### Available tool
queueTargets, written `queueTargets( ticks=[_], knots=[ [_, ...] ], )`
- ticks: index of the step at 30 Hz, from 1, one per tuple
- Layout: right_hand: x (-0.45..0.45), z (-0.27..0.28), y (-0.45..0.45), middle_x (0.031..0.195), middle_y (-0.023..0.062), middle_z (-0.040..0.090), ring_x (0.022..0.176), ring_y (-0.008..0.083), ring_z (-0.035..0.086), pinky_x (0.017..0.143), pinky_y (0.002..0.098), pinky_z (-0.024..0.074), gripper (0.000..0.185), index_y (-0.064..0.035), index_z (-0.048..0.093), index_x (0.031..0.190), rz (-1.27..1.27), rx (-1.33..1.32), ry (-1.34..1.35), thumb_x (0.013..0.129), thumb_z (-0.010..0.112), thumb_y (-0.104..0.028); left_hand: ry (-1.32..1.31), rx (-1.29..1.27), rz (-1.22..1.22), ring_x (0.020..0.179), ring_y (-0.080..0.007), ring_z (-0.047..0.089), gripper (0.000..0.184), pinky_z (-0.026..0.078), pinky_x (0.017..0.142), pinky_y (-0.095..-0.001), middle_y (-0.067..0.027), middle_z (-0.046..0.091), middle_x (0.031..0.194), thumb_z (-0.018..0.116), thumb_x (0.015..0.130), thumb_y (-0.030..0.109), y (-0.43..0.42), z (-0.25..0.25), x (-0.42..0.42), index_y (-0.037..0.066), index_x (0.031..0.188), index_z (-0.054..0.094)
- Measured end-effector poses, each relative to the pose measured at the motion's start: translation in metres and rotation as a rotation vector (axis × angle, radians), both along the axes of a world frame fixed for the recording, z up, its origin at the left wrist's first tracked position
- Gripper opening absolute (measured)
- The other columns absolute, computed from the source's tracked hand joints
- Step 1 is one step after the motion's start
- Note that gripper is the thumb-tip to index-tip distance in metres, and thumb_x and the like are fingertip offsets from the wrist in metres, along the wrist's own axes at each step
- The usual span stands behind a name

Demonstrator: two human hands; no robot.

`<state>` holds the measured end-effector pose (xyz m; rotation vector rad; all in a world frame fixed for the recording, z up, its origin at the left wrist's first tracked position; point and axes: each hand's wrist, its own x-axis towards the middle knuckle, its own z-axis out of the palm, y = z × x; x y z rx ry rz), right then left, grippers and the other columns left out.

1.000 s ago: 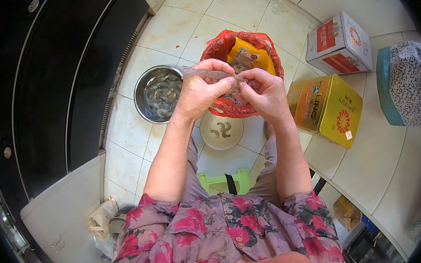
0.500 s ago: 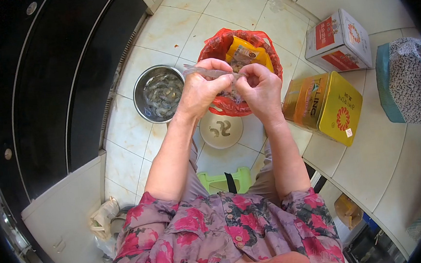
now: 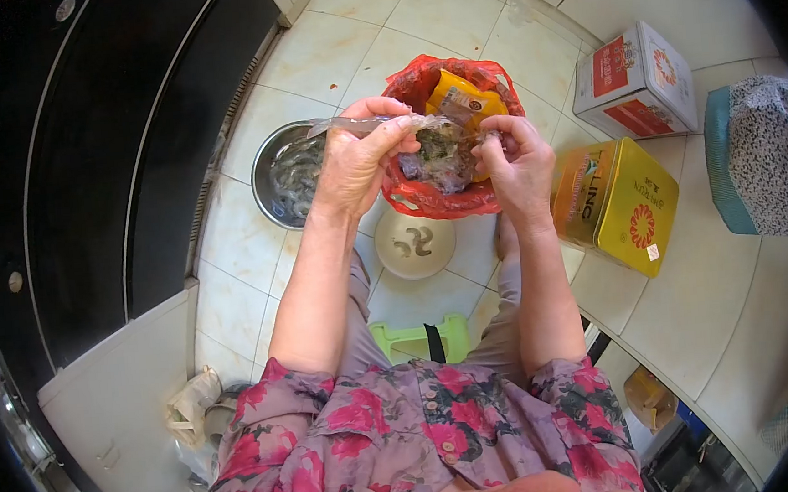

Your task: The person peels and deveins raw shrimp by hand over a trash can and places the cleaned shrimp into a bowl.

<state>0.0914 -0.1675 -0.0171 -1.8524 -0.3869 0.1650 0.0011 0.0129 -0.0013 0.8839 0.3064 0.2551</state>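
Observation:
A long greyish shrimp (image 3: 349,124) lies across my left hand (image 3: 356,162), pinched between thumb and fingers, one end pointing left. To the right my right hand (image 3: 516,162) is closed, its fingertips on a small piece too small to make out. Both hands are over a bin lined with a red bag (image 3: 428,203), which holds scraps and a yellow packet (image 3: 464,102). Left of it, a steel bowl (image 3: 265,198) of shrimp is partly covered by my left hand. Below the bin a white bowl (image 3: 395,262) contains a few shrimp pieces.
A yellow tin (image 3: 619,203) and a white and red carton (image 3: 638,78) stand at the right, beside a patterned cloth bag (image 3: 762,152). Part of a green stool (image 3: 455,338) shows between the legs. Black cabinet doors (image 3: 130,127) are on the left.
My hands have moved apart, the left one leftward and up with the shrimp, the right one to the right. More of the scraps in the bin now shows between them.

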Motion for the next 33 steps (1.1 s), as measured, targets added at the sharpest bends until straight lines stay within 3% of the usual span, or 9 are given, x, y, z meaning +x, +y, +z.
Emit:
queueTargets(
  ticks=[3, 6, 8, 11, 15, 17, 20, 28, 33],
  knots=[
    [0.001, -0.001, 0.001, 0.091, 0.0095, 0.061, 0.065, 0.012, 0.061, 0.06, 0.0268, 0.0504, 0.02, 0.0012, 0.065, 0.096, -0.015, 0.126, 0.028, 0.077, 0.06, 0.003, 0.003, -0.003, 0.02, 0.08, -0.0144, 0.065, 0.02, 0.056, 0.075, -0.0263, -0.0097, 0.065, 0.096, 0.066, 0.086, 0.005, -0.001, 0.003, 0.0, -0.001, 0.103, 0.058],
    [0.003, 0.001, 0.003, 0.099, 0.011, 0.061, 0.067, 0.0121, 0.06, 0.062, 0.0267, 0.0507, 0.025, 0.0012, 0.064, 0.101, -0.037, 0.12, -0.13, 0.078, 0.057, 0.005, -0.019, 0.049, -0.018, 0.084, -0.015, 0.065, 0.021, 0.056, 0.077, -0.0279, -0.0085, 0.065, 0.097, 0.066, 0.085, 0.006, 0.0, 0.002, -0.001, 0.0, 0.104, 0.058],
    [0.001, 0.01, 0.001, 0.102, 0.0113, 0.061, 0.071, 0.0133, 0.061, 0.065, 0.0267, 0.0511, 0.027, 0.0008, 0.064, 0.104, 0.005, -0.164, -0.262, 0.079, 0.057, 0.005, -0.015, 0.099, -0.021, 0.086, -0.0151, 0.065, 0.022, 0.056, 0.078, -0.0285, -0.008, 0.065, 0.098, 0.067, 0.084, 0.006, 0.0, 0.004, -0.001, 0.001, 0.104, 0.058],
    [0.002, 0.003, -0.001, 0.104, 0.0112, 0.062, 0.074, 0.0146, 0.061, 0.067, 0.0263, 0.0509, 0.03, 0.0003, 0.064, 0.108, -0.027, -0.244, -0.264, 0.079, 0.056, 0.006, -0.005, 0.19, -0.039, 0.089, -0.0149, 0.064, 0.024, 0.055, 0.078, -0.0286, -0.0073, 0.064, 0.099, 0.067, 0.084, 0.006, 0.001, 0.002, -0.002, 0.002, 0.105, 0.058],
    [0.0, 0.01, 0.001, 0.104, 0.0101, 0.063, 0.073, 0.0131, 0.06, 0.068, 0.025, 0.0501, 0.028, -0.0001, 0.064, 0.108, 0.021, -0.103, -0.247, 0.081, 0.059, 0.004, -0.004, 0.28, -0.077, 0.089, -0.0135, 0.062, 0.023, 0.055, 0.078, -0.0277, -0.0066, 0.063, 0.099, 0.066, 0.083, 0.005, -0.002, 0.004, -0.002, 0.002, 0.104, 0.057],
    [0.001, 0.011, 0.001, 0.102, 0.0082, 0.064, 0.073, 0.0109, 0.058, 0.068, 0.0235, 0.0489, 0.025, -0.0011, 0.065, 0.108, 0.183, 0.125, -0.109, 0.083, 0.061, 0.001, -0.007, 0.285, -0.092, 0.089, -0.0131, 0.062, 0.022, 0.055, 0.078, -0.0274, -0.0065, 0.062, 0.099, 0.066, 0.083, 0.005, -0.005, 0.006, -0.002, 0.002, 0.103, 0.057],
    [-0.005, 0.015, 0.003, 0.097, 0.006, 0.064, 0.073, 0.0096, 0.057, 0.067, 0.0222, 0.0477, 0.022, -0.0021, 0.066, 0.107, 0.279, 0.263, 0.12, 0.085, 0.064, -0.002, -0.01, 0.299, -0.136, 0.088, -0.0126, 0.062, 0.021, 0.054, 0.077, -0.0269, -0.0061, 0.062, 0.099, 0.066, 0.084, 0.005, -0.004, 0.006, -0.002, 0.003, 0.102, 0.056],
    [-0.012, 0.018, 0.01, 0.084, 0.005, 0.064, 0.069, 0.0098, 0.06, 0.057, 0.023, 0.0479, 0.013, -0.0019, 0.066, 0.096, 0.35, 0.138, -0.061, 0.084, 0.067, -0.005, 0.036, 0.365, -0.237, 0.089, -0.0124, 0.063, 0.023, 0.054, 0.078, -0.0267, -0.0064, 0.062, 0.101, 0.065, 0.084, 0.006, -0.009, 0.01, -0.003, 0.003, 0.105, 0.055],
    [-0.014, 0.014, 0.01, 0.081, 0.0045, 0.064, 0.067, 0.0082, 0.06, 0.057, 0.0222, 0.0479, 0.007, 0.0007, 0.065, 0.092, 0.284, 0.223, -0.004, 0.086, 0.065, -0.002, -0.01, 0.205, -0.115, 0.089, -0.0164, 0.065, 0.026, 0.055, 0.078, -0.0289, -0.0111, 0.065, 0.102, 0.062, 0.089, 0.011, -0.012, 0.009, 0.0, 0.001, 0.112, 0.056]
  ],
)
